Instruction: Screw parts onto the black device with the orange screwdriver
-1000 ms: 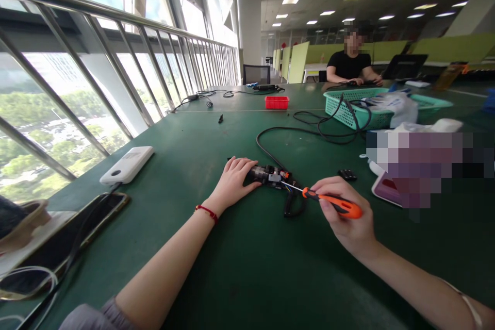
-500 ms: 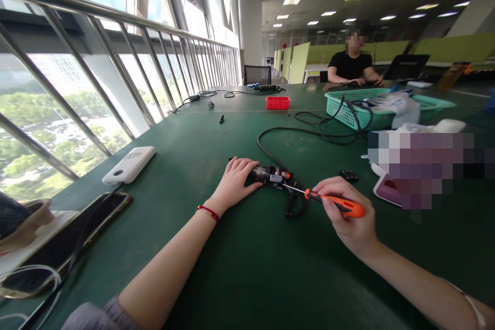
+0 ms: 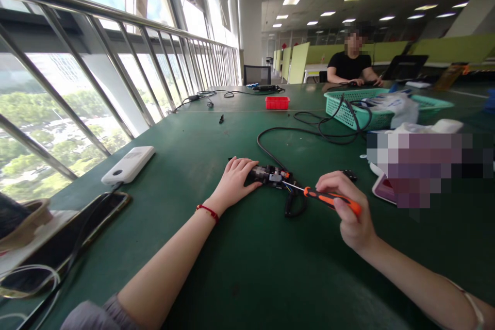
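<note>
A small black device (image 3: 267, 175) with exposed coloured wires lies on the green table (image 3: 247, 268), a black cable (image 3: 309, 134) running from it to the back right. My left hand (image 3: 234, 180) rests on the device's left end, fingers curled over it, holding it down. My right hand (image 3: 348, 206) is closed round an orange-handled screwdriver (image 3: 328, 198), whose thin metal tip touches the device's right end. A red string bracelet sits on my left wrist.
A white power bank (image 3: 127, 164) and a dark phone (image 3: 77, 234) lie at the left by the railing. At the back stand a red tray (image 3: 277, 102) and a teal basket (image 3: 359, 108). A person in black sits across the far table. A blurred patch covers items at right.
My right hand has rolled over the screwdriver handle, fingers now on top, turning it. The left hand and the device have stayed still.
</note>
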A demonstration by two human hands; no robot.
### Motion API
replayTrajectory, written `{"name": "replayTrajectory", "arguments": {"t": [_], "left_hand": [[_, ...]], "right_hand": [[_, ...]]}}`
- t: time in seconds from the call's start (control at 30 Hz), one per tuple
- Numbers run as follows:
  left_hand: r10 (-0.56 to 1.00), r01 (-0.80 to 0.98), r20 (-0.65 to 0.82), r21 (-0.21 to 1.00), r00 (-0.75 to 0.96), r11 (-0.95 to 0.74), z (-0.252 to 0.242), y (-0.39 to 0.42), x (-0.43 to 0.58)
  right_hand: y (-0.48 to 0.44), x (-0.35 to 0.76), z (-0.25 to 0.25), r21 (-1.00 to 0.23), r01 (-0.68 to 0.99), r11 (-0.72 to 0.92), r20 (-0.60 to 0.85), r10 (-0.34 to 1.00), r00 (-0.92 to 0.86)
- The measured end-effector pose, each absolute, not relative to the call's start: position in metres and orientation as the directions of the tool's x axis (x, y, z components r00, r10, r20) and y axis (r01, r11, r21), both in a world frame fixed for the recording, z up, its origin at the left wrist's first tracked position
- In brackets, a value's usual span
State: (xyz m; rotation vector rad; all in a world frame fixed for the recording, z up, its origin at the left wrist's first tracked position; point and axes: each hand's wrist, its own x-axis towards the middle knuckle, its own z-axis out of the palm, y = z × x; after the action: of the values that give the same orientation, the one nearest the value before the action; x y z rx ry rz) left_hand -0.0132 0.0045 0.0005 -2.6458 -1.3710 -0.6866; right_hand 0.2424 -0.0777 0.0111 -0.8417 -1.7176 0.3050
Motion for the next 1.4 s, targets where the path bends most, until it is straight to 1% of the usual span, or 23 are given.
{"name": "replayTrajectory", "arguments": {"t": [0.17,0.23,0.33,0.37,0.43,0.53,0.63,0.7,0.9,0.97,1.07,1.13,1.3,1.4], "left_hand": [[0.759,0.801,0.419,0.114,0.498,-0.588,0.001,0.004,-0.013],[0.759,0.801,0.418,0.110,0.499,-0.588,0.001,0.004,-0.013],[0.757,0.799,0.421,0.113,0.499,-0.590,0.001,0.004,-0.013],[0.757,0.798,0.421,0.115,0.500,-0.591,0.001,0.004,-0.013],[0.756,0.797,0.421,0.118,0.500,-0.593,0.001,0.004,-0.013],[0.758,0.798,0.419,0.119,0.500,-0.591,0.002,0.004,-0.013],[0.758,0.796,0.418,0.121,0.500,-0.592,0.002,0.004,-0.013],[0.755,0.794,0.422,0.122,0.501,-0.595,0.002,0.004,-0.013],[0.760,0.797,0.420,0.125,0.497,-0.591,0.003,0.003,-0.012],[0.761,0.799,0.416,0.121,0.498,-0.589,0.003,0.003,-0.012],[0.761,0.801,0.415,0.116,0.499,-0.588,0.003,0.003,-0.012],[0.761,0.799,0.415,0.119,0.499,-0.589,0.003,0.003,-0.012],[0.767,0.802,0.408,0.123,0.496,-0.584,0.004,0.002,-0.013],[0.765,0.801,0.412,0.126,0.495,-0.586,0.003,0.002,-0.013]], "right_hand": [[-0.079,0.246,0.009,-0.680,0.415,0.605,0.644,0.763,-0.057],[-0.080,0.246,0.010,-0.676,0.431,0.598,0.655,0.756,-0.022],[-0.080,0.247,0.011,-0.638,0.417,0.647,0.716,0.698,0.011],[-0.079,0.247,0.010,-0.611,0.416,0.674,0.745,0.667,0.013],[-0.078,0.248,0.010,-0.519,0.452,0.726,0.814,0.582,0.000],[-0.078,0.249,0.014,-0.354,0.571,0.740,0.887,0.459,-0.044],[-0.080,0.248,0.023,-0.230,0.647,0.727,0.891,0.425,-0.161],[-0.083,0.247,0.029,-0.195,0.647,0.737,0.880,0.423,-0.217],[-0.086,0.246,0.031,-0.233,0.619,0.750,0.874,0.440,-0.206],[-0.084,0.247,0.025,-0.257,0.626,0.736,0.881,0.445,-0.162],[-0.081,0.249,0.016,-0.281,0.609,0.742,0.911,0.406,-0.075],[-0.080,0.249,0.014,-0.289,0.591,0.754,0.919,0.391,-0.050],[-0.084,0.248,0.014,-0.340,0.579,0.741,0.864,0.490,-0.119],[-0.084,0.247,0.014,-0.347,0.575,0.741,0.873,0.479,-0.091]]}}
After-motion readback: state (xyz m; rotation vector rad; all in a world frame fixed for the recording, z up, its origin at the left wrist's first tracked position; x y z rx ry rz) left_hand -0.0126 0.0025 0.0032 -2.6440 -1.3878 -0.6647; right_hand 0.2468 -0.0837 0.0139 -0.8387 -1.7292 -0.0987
